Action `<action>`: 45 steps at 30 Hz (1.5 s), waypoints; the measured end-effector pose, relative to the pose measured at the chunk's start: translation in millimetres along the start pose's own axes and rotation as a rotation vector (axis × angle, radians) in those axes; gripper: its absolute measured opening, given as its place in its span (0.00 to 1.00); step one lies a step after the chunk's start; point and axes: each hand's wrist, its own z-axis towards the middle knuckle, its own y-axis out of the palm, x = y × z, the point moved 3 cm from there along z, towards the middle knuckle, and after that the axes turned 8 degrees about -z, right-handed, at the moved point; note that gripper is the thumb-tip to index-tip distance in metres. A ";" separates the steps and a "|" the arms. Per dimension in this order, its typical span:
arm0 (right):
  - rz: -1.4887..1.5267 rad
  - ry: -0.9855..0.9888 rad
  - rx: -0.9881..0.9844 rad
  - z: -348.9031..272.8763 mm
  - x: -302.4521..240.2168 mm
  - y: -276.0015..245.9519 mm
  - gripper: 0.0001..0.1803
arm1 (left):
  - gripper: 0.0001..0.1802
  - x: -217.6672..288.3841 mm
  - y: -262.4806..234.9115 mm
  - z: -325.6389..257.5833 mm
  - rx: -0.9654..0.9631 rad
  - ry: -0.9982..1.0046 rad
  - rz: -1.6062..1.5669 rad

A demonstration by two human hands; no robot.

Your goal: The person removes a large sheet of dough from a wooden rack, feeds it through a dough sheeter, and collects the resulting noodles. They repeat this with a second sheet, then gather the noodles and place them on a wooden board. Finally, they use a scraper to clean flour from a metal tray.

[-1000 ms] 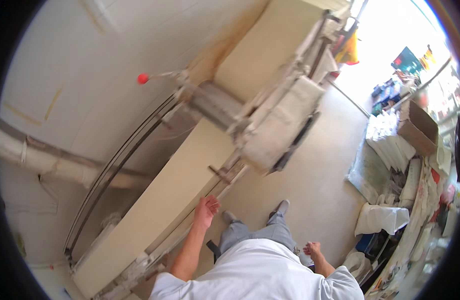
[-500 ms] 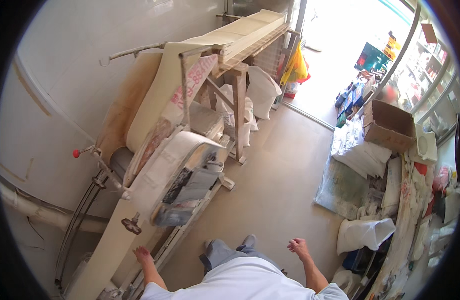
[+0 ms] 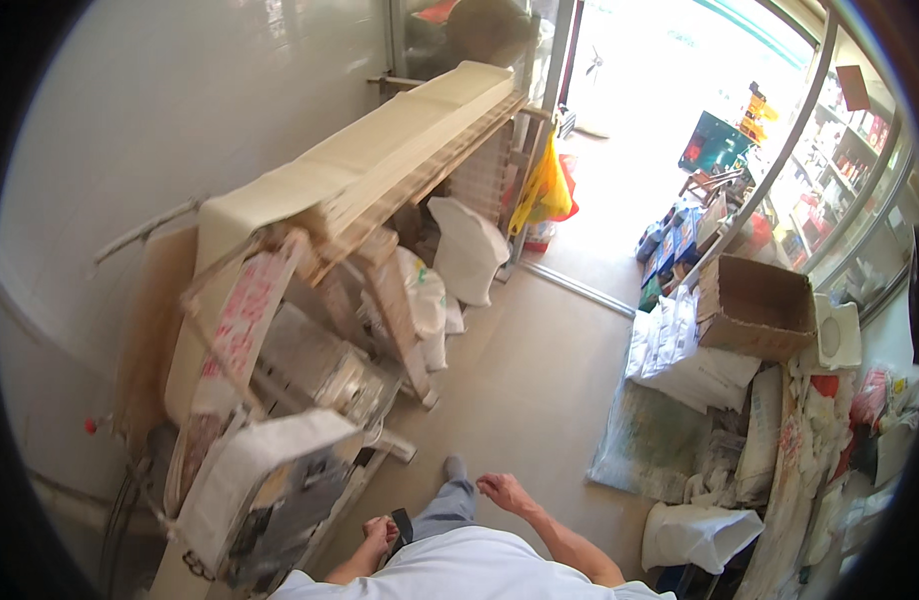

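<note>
My left hand (image 3: pixel 380 532) is by my left hip with its fingers curled in. A short black strap-like piece (image 3: pixel 403 526) stands beside it; whether the fingers hold it I cannot make out. In front of my waist is my right hand (image 3: pixel 504 492), fingers loosely bent and apart, nothing visible in it. To the left stands a machine with a pale rounded cover (image 3: pixel 265 455). A wide cream sheet (image 3: pixel 370 145) lies along the wooden frame (image 3: pixel 395 300) beyond it and hangs down at the near end.
White sacks (image 3: pixel 467 250) stand under the frame. Along the right are a cardboard box (image 3: pixel 755 308), stacked white bags (image 3: pixel 685 345), a greenish board (image 3: pixel 645 435) and an open white sack (image 3: pixel 702 535). Yellow and red plastic bags (image 3: pixel 545 190) hang by the bright doorway.
I have moved forward along the machine and the view has shifted. My left hand has come in to my hip and curled; my right hand has swung in front of my waist.
</note>
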 end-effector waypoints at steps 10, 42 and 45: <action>0.230 0.659 0.397 -8.3 192.9 -253.2 0.14 | 0.10 220.0 380.7 39.3 -0.483 0.145 0.198; -0.157 -0.428 0.143 1047.5 -288.3 -884.6 0.30 | 0.09 388.8 778.4 90.2 -0.146 0.159 -0.299; -0.112 -0.322 -0.106 1080.9 -291.4 -859.1 0.36 | 0.09 423.0 829.4 64.3 -0.205 0.228 -0.326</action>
